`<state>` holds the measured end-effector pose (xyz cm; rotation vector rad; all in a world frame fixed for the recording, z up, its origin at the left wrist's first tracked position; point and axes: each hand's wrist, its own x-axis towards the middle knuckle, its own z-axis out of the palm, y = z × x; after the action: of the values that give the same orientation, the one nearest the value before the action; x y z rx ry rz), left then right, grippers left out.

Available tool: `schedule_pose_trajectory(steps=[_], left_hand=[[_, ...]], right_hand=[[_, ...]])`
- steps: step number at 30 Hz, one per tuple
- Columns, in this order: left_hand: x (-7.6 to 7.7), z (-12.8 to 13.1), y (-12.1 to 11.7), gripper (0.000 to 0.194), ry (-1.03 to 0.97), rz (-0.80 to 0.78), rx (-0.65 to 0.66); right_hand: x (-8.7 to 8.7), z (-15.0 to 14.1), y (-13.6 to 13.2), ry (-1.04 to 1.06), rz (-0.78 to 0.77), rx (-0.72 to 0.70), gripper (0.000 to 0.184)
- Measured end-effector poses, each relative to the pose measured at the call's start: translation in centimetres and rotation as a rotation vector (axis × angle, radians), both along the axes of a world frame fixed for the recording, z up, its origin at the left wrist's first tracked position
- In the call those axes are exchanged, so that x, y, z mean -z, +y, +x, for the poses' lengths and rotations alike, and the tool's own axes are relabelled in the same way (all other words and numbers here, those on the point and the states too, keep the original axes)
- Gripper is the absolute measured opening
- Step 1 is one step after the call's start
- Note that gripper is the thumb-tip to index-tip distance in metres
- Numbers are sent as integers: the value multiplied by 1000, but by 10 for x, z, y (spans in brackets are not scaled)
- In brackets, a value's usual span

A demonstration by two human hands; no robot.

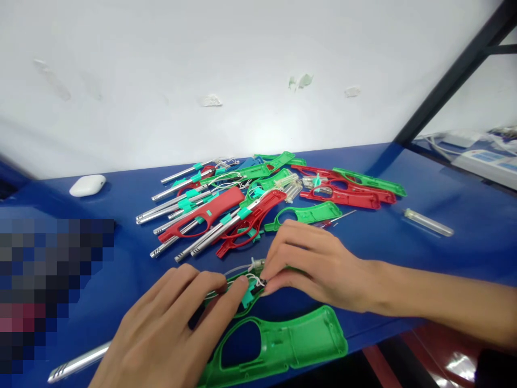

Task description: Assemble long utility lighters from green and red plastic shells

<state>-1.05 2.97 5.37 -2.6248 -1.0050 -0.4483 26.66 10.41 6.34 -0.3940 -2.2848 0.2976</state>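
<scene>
My left hand [173, 318] is closed over a half-assembled green lighter body [254, 309], which is mostly hidden under its fingers. A teal trigger [247, 297] and thin white wires [253, 277] show in that body. A silver tube [81, 361] sticks out to the left from under the same hand. With thumb and fingertips, my right hand [319, 269] pinches a small black part [263, 283] at the end of the wires. A clear fitting [257, 264] sits beside these fingertips. Nearer me, an open green half shell [311, 345] lies with its inner side up, partly behind my left hand.
Behind my hands is a pile of lighter parts: silver tubes [177, 203], red shells [210, 213] and green shells [311, 213]. A screwdriver [339, 216] and a clear tube [428, 222] lie to the right. A white case [88, 185] rests at the back left, before the wall.
</scene>
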Motion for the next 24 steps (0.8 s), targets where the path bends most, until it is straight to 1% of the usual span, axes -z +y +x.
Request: schedule_pose_trajectory(steps=[1, 4, 5, 6, 7, 10, 11, 12, 14, 17, 20, 24], left_hand=[[1, -1, -1, 52, 19, -5, -4], [3, -2, -4, 74, 64, 3, 9], [4, -2, -5, 78, 73, 7, 17], [4, -1, -6, 79, 80, 4, 17], [4, 0, -6, 75, 78, 4, 19], [-1, 6, -2, 46, -8, 1, 17], [-4, 8, 0, 42, -58, 5, 21], [-8, 11, 3, 39, -112, 15, 51], [-15, 14, 9, 38, -147, 30, 76], [-19, 14, 14, 35, -112, 20, 100], [-17, 10, 15, 35, -81, 4, 103], [-7, 1, 12, 43, -69, 33, 76]], right_hand=[[1, -1, -1, 3, -5, -5, 21], [6, -1, -3, -16, -69, -35, 18], [7, -1, -4, -30, -101, -50, 18], [8, 0, -4, -46, -129, -66, 19], [9, 1, -4, -63, -151, -79, 21], [8, 3, -4, -101, -188, -94, 25], [8, 3, -3, -113, -202, -93, 25], [7, 3, -3, -125, -216, -91, 25], [5, 2, -3, -146, -235, -91, 26], [5, 2, -2, -164, -244, -94, 28], [6, 1, -3, -167, -258, -89, 28], [3, -1, -3, -91, -240, -78, 23]])
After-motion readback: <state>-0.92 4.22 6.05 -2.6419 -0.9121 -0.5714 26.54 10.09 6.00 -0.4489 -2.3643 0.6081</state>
